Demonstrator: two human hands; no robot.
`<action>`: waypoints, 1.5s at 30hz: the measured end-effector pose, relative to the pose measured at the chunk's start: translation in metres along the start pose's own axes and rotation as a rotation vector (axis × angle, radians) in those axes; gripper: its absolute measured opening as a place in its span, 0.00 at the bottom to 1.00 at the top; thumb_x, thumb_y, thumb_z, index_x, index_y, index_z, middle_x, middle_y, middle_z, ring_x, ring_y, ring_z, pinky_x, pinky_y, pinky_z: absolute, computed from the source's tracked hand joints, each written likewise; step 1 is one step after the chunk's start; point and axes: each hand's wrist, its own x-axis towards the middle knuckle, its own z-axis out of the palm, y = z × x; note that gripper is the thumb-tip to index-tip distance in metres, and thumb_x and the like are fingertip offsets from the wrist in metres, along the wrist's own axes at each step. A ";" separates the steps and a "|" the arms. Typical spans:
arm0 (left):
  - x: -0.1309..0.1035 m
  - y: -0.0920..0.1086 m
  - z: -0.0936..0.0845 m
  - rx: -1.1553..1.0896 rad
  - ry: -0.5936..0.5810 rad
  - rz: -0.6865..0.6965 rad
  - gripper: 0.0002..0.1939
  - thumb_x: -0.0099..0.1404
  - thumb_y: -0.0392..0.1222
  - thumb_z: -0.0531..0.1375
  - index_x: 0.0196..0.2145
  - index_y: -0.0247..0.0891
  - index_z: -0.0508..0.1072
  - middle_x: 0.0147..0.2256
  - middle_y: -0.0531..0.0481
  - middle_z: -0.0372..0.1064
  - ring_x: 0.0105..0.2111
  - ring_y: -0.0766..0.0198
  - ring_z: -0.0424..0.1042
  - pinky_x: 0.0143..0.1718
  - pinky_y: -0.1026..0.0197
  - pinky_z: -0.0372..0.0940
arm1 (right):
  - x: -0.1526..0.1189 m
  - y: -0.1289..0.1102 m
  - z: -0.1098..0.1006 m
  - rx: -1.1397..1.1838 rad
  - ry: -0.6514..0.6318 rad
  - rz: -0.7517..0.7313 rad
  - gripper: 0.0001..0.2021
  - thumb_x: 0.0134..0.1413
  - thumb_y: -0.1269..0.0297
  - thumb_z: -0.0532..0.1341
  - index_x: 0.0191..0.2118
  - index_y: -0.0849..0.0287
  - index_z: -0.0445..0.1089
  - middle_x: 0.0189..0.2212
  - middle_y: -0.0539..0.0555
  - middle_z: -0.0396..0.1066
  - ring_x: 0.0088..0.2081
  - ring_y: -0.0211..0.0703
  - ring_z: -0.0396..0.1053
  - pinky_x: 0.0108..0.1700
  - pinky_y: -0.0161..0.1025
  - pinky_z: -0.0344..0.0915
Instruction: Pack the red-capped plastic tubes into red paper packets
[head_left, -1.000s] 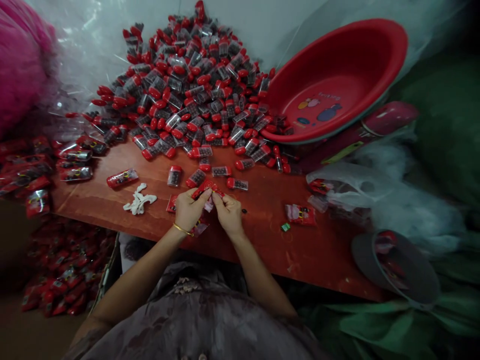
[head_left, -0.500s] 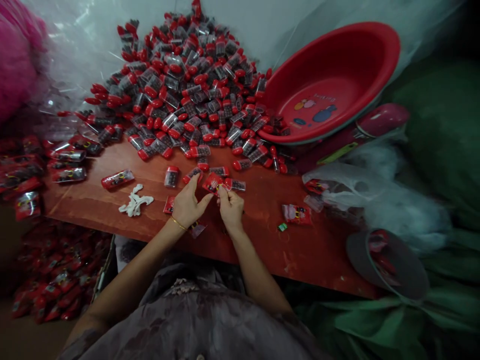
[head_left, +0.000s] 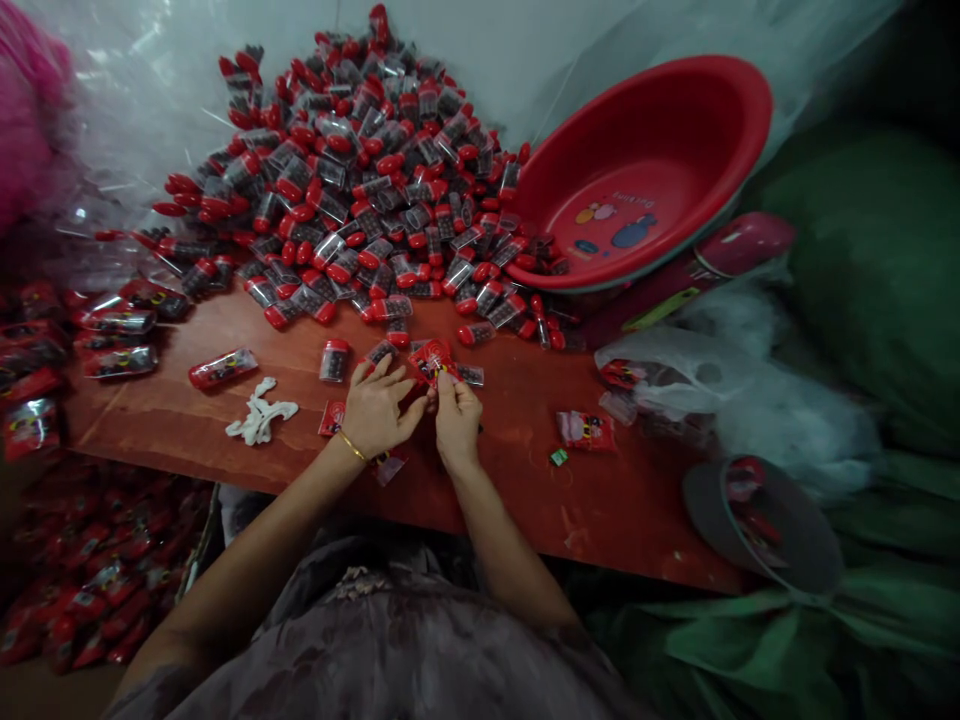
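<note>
Between thumb and fingers my right hand (head_left: 457, 422) pinches the lower end of a small red printed packet (head_left: 432, 358). My left hand (head_left: 381, 408), with a thin gold bracelet at the wrist, is just left of the packet. Its fingers are spread, and its thumb points toward my right fingertips; I see nothing held in it. Beyond the left fingers lies a small clear container with a red cap (head_left: 380, 352), partly covered. Another such container (head_left: 334, 360) stands to the left. A flat red packet (head_left: 332, 417) lies beside my left wrist.
A tall heap of red-capped containers (head_left: 352, 190) covers the back of the red table (head_left: 510, 490). To its right leans a red basin (head_left: 652, 150). White crumpled material (head_left: 261, 412) and a wrapped container (head_left: 223, 368) lie left; a grey bin (head_left: 765, 525) stands right.
My left hand has spread its fingers and turned flatter, away from the packet. The right hand keeps its pinch on the packet. The whole view has shifted slightly.
</note>
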 end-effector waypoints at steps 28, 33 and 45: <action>-0.003 0.019 -0.013 -1.443 0.190 -0.940 0.25 0.31 0.52 0.72 0.25 0.32 0.75 0.21 0.53 0.68 0.22 0.72 0.65 0.26 0.67 0.59 | 0.044 -0.012 -0.092 -0.959 -0.401 -0.542 0.15 0.57 0.64 0.50 0.45 0.62 0.68 0.41 0.61 0.73 0.41 0.49 0.68 0.45 0.46 0.63; -0.008 0.021 -0.014 -1.409 0.184 -0.877 0.22 0.35 0.53 0.72 0.22 0.32 0.74 0.20 0.54 0.67 0.20 0.74 0.62 0.25 0.68 0.58 | -0.009 -0.030 -0.099 -0.530 -0.352 -0.337 0.13 0.59 0.60 0.49 0.41 0.58 0.68 0.24 0.49 0.70 0.23 0.37 0.66 0.27 0.34 0.63; -0.020 0.022 -0.019 -1.061 0.096 -0.622 0.19 0.46 0.55 0.66 0.17 0.34 0.71 0.15 0.55 0.61 0.20 0.70 0.60 0.19 0.67 0.50 | -0.038 -0.045 -0.078 -0.332 -0.448 -0.104 0.12 0.54 0.59 0.52 0.34 0.60 0.70 0.21 0.48 0.68 0.18 0.33 0.62 0.20 0.30 0.58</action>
